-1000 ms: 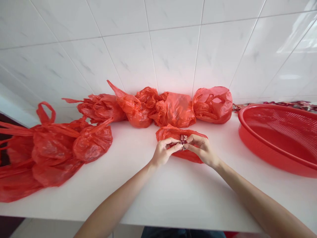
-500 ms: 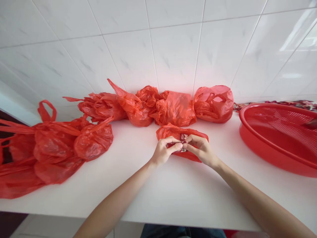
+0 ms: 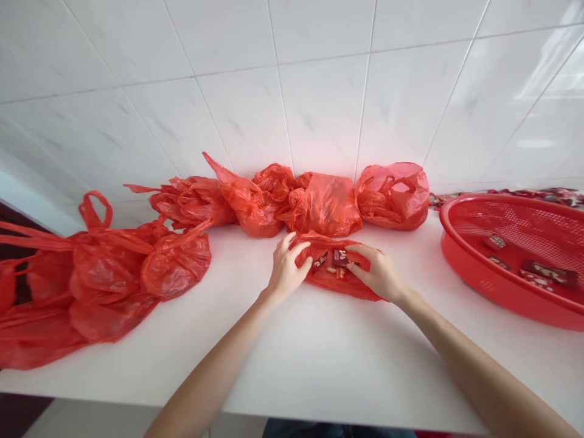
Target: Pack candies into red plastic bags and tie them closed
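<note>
A red plastic bag (image 3: 337, 287) lies spread open on the white table in front of me. Several small dark-red printed packets (image 3: 340, 258) rest inside it. My left hand (image 3: 287, 266) is at the bag's left side, thumb and fingers apart, with nothing seen between them. From the right, my right hand (image 3: 379, 274) reaches over the bag's edge. Its thumb and forefinger are apart beside the packets; its other fingers are partly hidden.
Tied red bags (image 3: 255, 207) line the tiled wall, and more bags (image 3: 104, 274) are piled at the left. On the right stands a red basket (image 3: 465, 274) with several packets in it. Small wrapped items (image 3: 538, 194) lie behind the basket.
My hands have parted from their pinch on a dark-red packet over the bag. Packets now show lying in the bag, and several packets are now visible in the basket.
</note>
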`<state>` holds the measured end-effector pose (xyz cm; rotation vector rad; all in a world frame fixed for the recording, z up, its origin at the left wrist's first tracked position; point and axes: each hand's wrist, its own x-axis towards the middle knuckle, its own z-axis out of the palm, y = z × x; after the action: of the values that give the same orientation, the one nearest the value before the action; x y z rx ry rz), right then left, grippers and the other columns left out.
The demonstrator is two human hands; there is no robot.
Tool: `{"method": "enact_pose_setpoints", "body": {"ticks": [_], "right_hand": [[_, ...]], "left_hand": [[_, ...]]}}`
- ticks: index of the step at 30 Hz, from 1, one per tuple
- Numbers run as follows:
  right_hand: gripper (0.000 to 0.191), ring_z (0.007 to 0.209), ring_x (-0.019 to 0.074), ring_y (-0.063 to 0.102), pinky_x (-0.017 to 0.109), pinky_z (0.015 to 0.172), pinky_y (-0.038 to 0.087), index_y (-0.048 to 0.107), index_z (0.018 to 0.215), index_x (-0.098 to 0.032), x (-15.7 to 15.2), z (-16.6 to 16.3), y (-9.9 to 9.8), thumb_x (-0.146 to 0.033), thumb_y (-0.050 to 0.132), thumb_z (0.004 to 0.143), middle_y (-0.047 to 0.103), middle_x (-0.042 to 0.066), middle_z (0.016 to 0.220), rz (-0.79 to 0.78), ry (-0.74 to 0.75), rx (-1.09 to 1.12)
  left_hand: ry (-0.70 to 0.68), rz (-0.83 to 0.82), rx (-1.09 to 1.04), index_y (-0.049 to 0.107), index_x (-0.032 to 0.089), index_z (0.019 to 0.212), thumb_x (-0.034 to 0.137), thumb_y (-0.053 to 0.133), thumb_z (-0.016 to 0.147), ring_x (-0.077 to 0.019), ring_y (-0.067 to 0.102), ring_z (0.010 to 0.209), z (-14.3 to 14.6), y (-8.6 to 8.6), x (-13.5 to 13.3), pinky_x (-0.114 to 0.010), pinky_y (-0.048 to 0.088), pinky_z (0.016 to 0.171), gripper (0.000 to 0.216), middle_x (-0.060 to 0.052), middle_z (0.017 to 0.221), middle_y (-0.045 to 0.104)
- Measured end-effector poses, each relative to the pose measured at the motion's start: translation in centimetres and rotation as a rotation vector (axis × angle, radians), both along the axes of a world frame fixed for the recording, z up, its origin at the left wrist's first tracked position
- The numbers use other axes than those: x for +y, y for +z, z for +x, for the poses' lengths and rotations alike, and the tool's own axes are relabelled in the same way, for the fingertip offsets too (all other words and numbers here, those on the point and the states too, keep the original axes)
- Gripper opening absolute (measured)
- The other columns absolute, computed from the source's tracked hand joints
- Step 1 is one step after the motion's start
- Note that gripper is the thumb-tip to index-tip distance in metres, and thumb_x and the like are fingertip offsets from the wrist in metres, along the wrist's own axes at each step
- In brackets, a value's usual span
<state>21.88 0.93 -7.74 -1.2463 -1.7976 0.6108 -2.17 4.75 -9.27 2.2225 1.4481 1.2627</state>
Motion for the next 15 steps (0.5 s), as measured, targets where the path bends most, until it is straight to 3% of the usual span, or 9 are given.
{"method": "enact_pose_setpoints", "body": {"ticks": [3,6,11,15], "right_hand": [[0.035,0.116,0.0322,0.065,0.05,0.103,0.049,0.072,0.115,-0.025,0.0,1.4,0.9,-0.026,0.068,0.08,0.07,0.01,0.126,0.051,0.017,-0.2],[0.053,0.124,0.0369,0.06,0.052,0.104,0.047,0.07,0.126,-0.027,-0.2,3.0,2.2,-0.022,0.072,0.073,0.064,0.012,0.135,-0.039,0.025,-0.417],[0.05,0.114,0.0315,0.068,0.034,0.081,0.058,0.078,0.113,-0.032,-0.3,5.0,2.9,-0.008,0.062,0.072,0.066,0.01,0.134,-0.2,0.166,-0.594],[0.052,0.136,0.0373,0.051,0.048,0.106,0.047,0.076,0.119,-0.026,0.3,5.6,2.5,-0.011,0.068,0.07,0.058,0.013,0.146,-0.101,0.023,-0.581]], "left_hand": [[-0.044,-0.101,-0.02,0.073,0.02,0.111,0.019,0.066,0.08,-0.0333,0.057,0.128,0.0,-0.5,0.2,-0.052,0.044,0.111,0.032,-0.014,0.132,0.062],[-0.06,-0.118,-0.053,0.073,0.019,0.109,0.018,0.065,0.078,-0.0293,0.067,0.113,-0.2,-0.4,0.3,-0.046,0.052,0.103,0.032,-0.012,0.115,0.07],[-0.026,-0.065,-0.104,0.075,0.018,0.1,0.02,0.065,0.076,-0.0245,0.071,0.095,-0.8,1.2,0.7,-0.039,0.057,0.09,0.026,-0.009,0.1,0.075],[-0.018,-0.013,-0.157,0.075,0.018,0.1,0.024,0.061,0.08,-0.0228,0.072,0.092,-1.1,3.4,0.9,-0.033,0.058,0.079,0.026,-0.009,0.101,0.076]]}}
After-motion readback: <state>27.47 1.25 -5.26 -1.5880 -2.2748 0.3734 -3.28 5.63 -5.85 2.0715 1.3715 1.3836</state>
